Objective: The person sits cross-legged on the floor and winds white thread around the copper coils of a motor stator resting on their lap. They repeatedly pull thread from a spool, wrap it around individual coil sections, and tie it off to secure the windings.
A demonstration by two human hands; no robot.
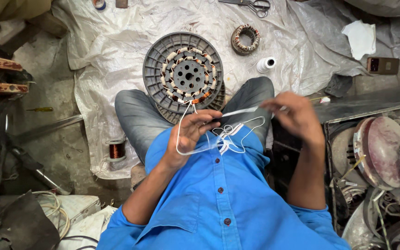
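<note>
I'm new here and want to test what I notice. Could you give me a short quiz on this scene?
1. True or false: both hands handle white cord.
2. What lies between the knees? A) grey stator disc B) scissors C) copper spool
3. What stands right of the disc?

Key:
1. True: left hand and right hand hold the cord.
2. A, the disc.
3. A white thread spool.

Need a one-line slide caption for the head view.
Seated person's left hand and right hand pull white cord taut above a grey wound stator.
</note>
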